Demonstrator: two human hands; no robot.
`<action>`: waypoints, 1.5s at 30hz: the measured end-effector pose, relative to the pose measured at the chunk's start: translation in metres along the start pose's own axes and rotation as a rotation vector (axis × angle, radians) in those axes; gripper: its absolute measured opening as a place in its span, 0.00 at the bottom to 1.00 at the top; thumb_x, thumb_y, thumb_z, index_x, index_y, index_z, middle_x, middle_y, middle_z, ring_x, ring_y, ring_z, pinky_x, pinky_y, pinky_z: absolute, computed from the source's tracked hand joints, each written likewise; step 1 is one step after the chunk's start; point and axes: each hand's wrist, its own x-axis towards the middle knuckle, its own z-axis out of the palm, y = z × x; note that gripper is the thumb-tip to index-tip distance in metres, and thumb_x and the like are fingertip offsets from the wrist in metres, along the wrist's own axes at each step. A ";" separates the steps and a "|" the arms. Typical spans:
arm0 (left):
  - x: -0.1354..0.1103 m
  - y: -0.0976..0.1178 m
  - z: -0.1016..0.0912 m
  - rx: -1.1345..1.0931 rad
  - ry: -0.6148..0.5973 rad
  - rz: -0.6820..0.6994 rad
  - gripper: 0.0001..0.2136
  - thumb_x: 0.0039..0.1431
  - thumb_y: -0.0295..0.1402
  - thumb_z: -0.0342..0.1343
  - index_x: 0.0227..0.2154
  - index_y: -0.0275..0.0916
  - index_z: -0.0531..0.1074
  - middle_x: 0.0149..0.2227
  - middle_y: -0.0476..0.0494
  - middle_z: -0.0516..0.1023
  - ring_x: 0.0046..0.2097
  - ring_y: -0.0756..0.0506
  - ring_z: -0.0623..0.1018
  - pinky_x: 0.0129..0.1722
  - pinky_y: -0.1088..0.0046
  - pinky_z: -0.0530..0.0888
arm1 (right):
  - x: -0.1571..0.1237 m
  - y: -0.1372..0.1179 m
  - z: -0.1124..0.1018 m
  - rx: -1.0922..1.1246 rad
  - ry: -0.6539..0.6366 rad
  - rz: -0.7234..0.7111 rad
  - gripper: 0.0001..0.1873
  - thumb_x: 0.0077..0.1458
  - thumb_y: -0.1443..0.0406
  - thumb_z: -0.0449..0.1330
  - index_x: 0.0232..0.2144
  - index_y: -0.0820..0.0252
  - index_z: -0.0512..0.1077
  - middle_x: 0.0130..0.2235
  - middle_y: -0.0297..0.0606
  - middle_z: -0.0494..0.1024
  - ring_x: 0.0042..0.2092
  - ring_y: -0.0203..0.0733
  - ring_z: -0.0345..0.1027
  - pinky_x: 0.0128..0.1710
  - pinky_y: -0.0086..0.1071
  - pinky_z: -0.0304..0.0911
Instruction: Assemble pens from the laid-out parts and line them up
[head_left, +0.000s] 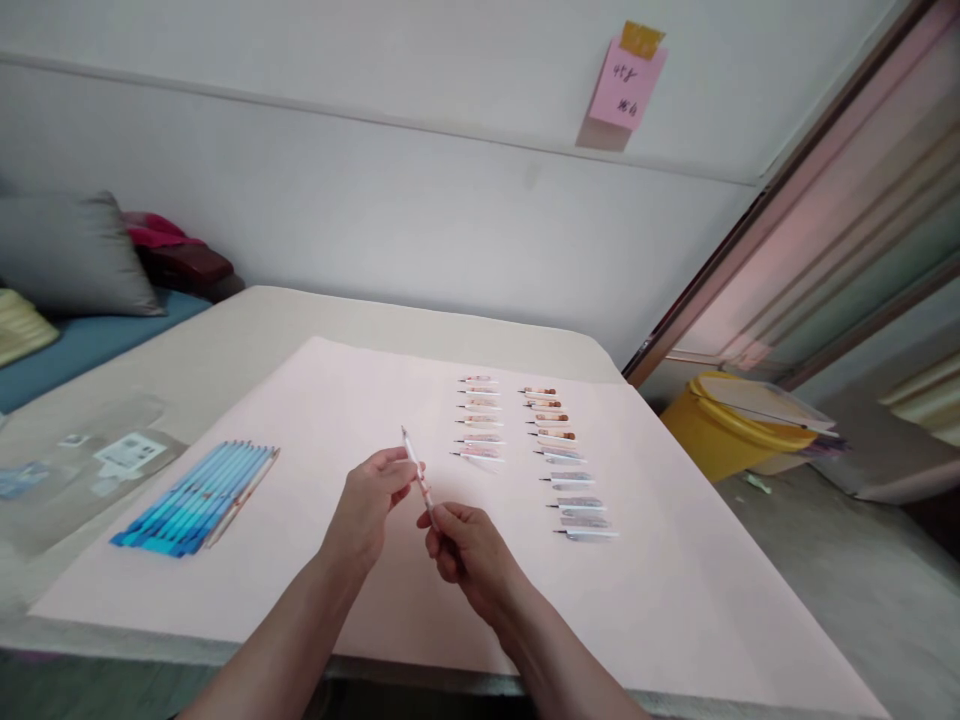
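two hands, the left hand [367, 502] and the right hand [466, 548], share one thin pen [417, 478]. one pink paper sheet [315, 560]. one row of blue pens [196, 497], roughly eight, packed too tightly for a sure count. two columns of short pen pieces: about seven in the left column [480, 421], about ten in the right column [568, 460]. one yellow bucket [712, 440], one pink sticky note [626, 85], one grey cushion [71, 255].

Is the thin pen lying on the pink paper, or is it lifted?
Lifted and tilted: the left hand and right hand pinch the pen above the pink paper.
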 end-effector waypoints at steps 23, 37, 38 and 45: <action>0.035 0.033 -0.074 1.556 0.293 -0.012 0.11 0.50 0.23 0.45 0.34 0.37 0.70 0.36 0.32 0.76 0.40 0.36 0.76 0.36 0.62 0.68 | 0.000 -0.003 -0.005 -0.270 0.090 0.021 0.20 0.53 0.52 0.54 0.34 0.65 0.70 0.33 0.42 0.76 0.21 0.29 0.60 0.19 0.26 0.49; 0.048 0.036 -0.139 1.698 0.438 -0.193 0.16 0.57 0.40 0.42 0.37 0.36 0.70 0.41 0.31 0.76 0.44 0.34 0.75 0.37 0.60 0.68 | -0.008 -0.023 -0.008 -0.248 0.106 0.012 0.13 0.51 0.58 0.56 0.29 0.64 0.71 0.32 0.42 0.76 0.22 0.30 0.59 0.21 0.27 0.50; 0.048 0.036 -0.139 1.700 0.444 -0.195 0.15 0.56 0.40 0.43 0.37 0.36 0.70 0.41 0.31 0.76 0.44 0.34 0.75 0.37 0.60 0.68 | -0.008 -0.024 -0.008 -0.247 0.108 0.013 0.13 0.51 0.58 0.55 0.29 0.64 0.71 0.32 0.42 0.76 0.22 0.30 0.59 0.21 0.27 0.51; 0.044 0.038 -0.142 1.684 0.472 -0.161 0.13 0.53 0.37 0.47 0.36 0.35 0.71 0.40 0.29 0.76 0.44 0.33 0.74 0.37 0.60 0.68 | -0.009 -0.025 -0.009 -0.235 0.124 0.000 0.13 0.51 0.58 0.56 0.29 0.64 0.71 0.32 0.42 0.76 0.22 0.30 0.59 0.21 0.27 0.50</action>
